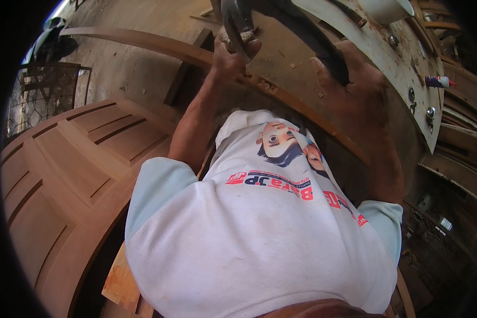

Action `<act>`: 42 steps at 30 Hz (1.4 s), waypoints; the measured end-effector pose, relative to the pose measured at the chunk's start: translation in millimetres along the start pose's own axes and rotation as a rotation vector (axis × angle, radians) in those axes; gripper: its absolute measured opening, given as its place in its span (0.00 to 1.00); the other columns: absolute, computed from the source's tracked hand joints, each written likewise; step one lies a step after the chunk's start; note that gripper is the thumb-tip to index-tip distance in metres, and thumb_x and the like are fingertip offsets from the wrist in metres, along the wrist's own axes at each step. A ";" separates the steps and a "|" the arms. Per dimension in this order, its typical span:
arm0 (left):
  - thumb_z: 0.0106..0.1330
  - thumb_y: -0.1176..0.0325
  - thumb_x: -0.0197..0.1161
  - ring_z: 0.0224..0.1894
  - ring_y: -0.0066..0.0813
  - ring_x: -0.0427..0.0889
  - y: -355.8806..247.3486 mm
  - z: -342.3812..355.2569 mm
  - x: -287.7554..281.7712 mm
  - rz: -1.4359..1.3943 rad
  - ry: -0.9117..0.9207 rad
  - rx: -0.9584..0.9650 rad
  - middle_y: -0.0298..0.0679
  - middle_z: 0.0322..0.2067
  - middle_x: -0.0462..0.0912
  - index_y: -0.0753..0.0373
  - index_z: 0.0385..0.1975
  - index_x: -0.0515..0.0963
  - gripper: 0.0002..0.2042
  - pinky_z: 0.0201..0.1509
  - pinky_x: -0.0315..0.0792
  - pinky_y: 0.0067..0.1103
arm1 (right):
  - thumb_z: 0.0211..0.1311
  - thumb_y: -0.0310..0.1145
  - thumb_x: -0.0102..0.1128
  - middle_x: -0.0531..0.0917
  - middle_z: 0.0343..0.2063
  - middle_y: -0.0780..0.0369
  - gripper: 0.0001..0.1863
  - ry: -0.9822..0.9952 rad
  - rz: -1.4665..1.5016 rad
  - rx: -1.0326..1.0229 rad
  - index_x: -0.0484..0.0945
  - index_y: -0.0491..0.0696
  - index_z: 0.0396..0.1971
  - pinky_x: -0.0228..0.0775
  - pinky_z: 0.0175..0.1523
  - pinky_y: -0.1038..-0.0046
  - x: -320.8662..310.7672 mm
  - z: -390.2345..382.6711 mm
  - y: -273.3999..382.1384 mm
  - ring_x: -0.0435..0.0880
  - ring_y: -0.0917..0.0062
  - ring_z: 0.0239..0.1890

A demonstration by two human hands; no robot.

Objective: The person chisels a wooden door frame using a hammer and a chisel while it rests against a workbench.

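My right hand (358, 87) is wrapped round the black handle of a claw hammer (315, 37). The hammer's dark head hangs over my left hand (230, 62), which is closed. From its fist sticks up a pale, frayed end, which looks like the battered top of a chisel handle (229, 38); the blade is hidden. Below both hands a long wooden beam (318, 117) crosses from upper left to lower right, with cut slots and chips on it near my left hand.
A brown panelled door (90, 164) lies on the left. On the right stands a worn pale board (403, 69) with metal knobs, and a small purple bottle with a red tip (439, 81) beside it. A wire-mesh frame (45, 95) is at far left; stacked timber (464, 111) is at far right.
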State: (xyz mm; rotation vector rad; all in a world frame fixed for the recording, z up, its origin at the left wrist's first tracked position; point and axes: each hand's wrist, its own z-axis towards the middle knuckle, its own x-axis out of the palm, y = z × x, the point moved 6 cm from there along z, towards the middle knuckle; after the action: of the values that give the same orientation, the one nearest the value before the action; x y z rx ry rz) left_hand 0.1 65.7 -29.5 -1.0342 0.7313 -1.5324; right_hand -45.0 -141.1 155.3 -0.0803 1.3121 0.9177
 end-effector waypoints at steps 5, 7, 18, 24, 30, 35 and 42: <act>0.62 0.66 0.71 0.29 0.18 0.75 13.7 -6.3 -8.7 -0.147 -0.036 -0.041 0.28 0.29 0.78 0.62 0.34 0.78 0.09 0.33 0.72 0.22 | 0.66 0.33 0.68 0.84 0.27 0.55 0.13 0.202 -0.420 -0.180 0.70 0.47 0.40 0.76 0.31 0.57 38.0 -2.1 -22.4 0.86 0.54 0.30; 0.64 0.66 0.69 0.29 0.19 0.76 25.8 -9.5 -17.5 0.076 -0.003 0.018 0.30 0.29 0.79 0.63 0.36 0.78 0.09 0.32 0.72 0.22 | 0.66 0.32 0.66 0.84 0.28 0.53 0.13 0.237 -0.320 -0.151 0.68 0.47 0.40 0.76 0.34 0.53 41.8 -4.0 -23.8 0.87 0.53 0.32; 0.64 0.64 0.75 0.26 0.15 0.73 10.6 0.6 -18.7 -0.192 -0.045 -0.100 0.27 0.24 0.75 0.62 0.33 0.78 0.12 0.29 0.68 0.18 | 0.68 0.36 0.68 0.83 0.22 0.56 0.12 0.005 -0.069 -0.025 0.77 0.46 0.41 0.74 0.33 0.62 11.4 13.9 -26.2 0.87 0.62 0.26; 0.64 0.60 0.75 0.24 0.16 0.69 -1.5 -0.2 -9.3 -0.013 -0.020 -0.019 0.26 0.23 0.73 0.62 0.31 0.77 0.14 0.27 0.64 0.19 | 0.68 0.37 0.69 0.79 0.18 0.62 0.11 -0.070 -0.072 -0.039 0.79 0.46 0.41 0.70 0.29 0.68 -2.5 10.8 -18.6 0.79 0.75 0.20; 0.66 0.60 0.73 0.21 0.15 0.67 -9.0 -0.2 -2.1 -0.067 -0.018 0.002 0.27 0.21 0.72 0.63 0.33 0.76 0.15 0.24 0.62 0.18 | 0.67 0.37 0.72 0.75 0.18 0.68 0.11 -0.111 -0.058 0.046 0.80 0.48 0.40 0.68 0.26 0.74 -13.9 12.7 -12.4 0.74 0.87 0.21; 0.60 0.65 0.77 0.28 0.18 0.73 -9.0 -6.0 2.2 0.018 -0.029 -0.058 0.27 0.26 0.76 0.62 0.29 0.78 0.12 0.33 0.70 0.21 | 0.66 0.37 0.73 0.77 0.22 0.70 0.12 -0.178 0.082 0.228 0.82 0.49 0.42 0.71 0.27 0.77 -21.4 10.3 -7.2 0.76 0.88 0.24; 0.60 0.65 0.76 0.27 0.20 0.73 -12.7 -3.2 2.3 0.237 0.015 0.026 0.29 0.25 0.77 0.63 0.28 0.78 0.12 0.33 0.71 0.23 | 0.65 0.36 0.75 0.78 0.23 0.71 0.12 -0.107 -0.011 0.197 0.82 0.49 0.42 0.69 0.30 0.81 -20.7 2.3 -4.8 0.77 0.89 0.26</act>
State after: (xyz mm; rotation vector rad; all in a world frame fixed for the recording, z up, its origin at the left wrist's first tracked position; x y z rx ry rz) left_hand -8.3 65.9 -19.3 -0.8838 0.8120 -1.3434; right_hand -39.6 -154.0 171.5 0.1131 1.2947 0.7693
